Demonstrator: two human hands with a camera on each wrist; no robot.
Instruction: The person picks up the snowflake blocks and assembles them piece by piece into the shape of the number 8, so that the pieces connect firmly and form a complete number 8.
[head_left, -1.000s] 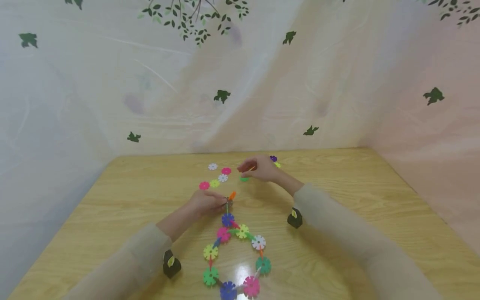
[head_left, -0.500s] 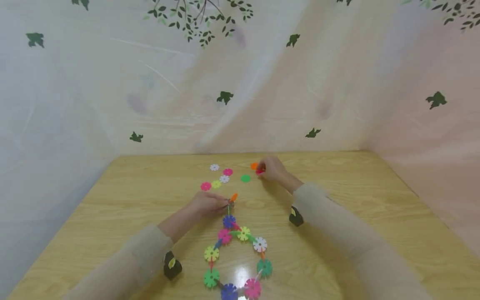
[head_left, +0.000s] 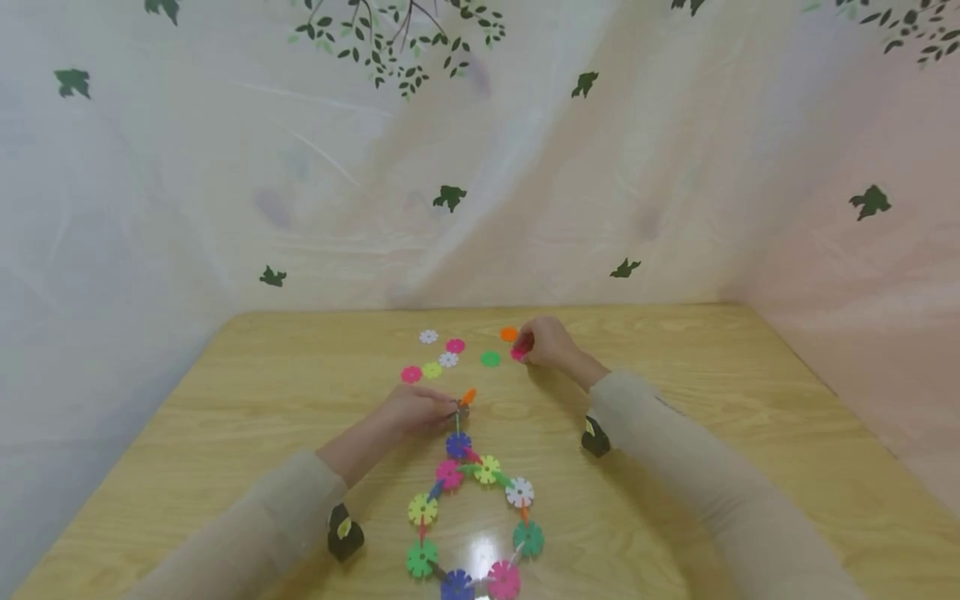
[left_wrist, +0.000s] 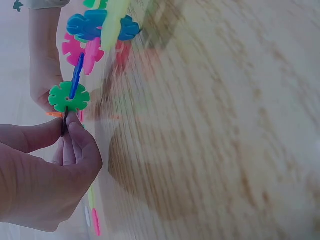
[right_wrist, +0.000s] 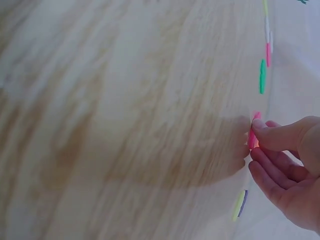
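Notched plastic snowflake discs are joined edge to edge into a ring, with a short stem at its far end. My left hand (head_left: 408, 410) pinches a dark disc (left_wrist: 64, 122) on that stem between thumb and fingers. This dark disc slots into a green disc (left_wrist: 69, 96), and an orange disc (head_left: 468, 397) sticks up beside it. Farther back on the right, my right hand (head_left: 546, 340) pinches a pink disc (right_wrist: 254, 132) by its edge, thumb on one face, close over the table. The ring's blue disc (head_left: 459, 445) lies just nearer than the left fingers.
Loose discs lie on the wooden table (head_left: 262, 400) at the back: a green disc (head_left: 491, 359), an orange disc (head_left: 508, 334), a yellow disc (head_left: 432, 370) and several white and pink ones. A yellow disc (right_wrist: 236, 206) lies past the right hand. A printed curtain (head_left: 337, 208) stands behind.
My right hand has moved right from above the green disc, taken hold of the pink disc beside the orange one, and drawn it slightly nearer. The left hand keeps its grip in place.
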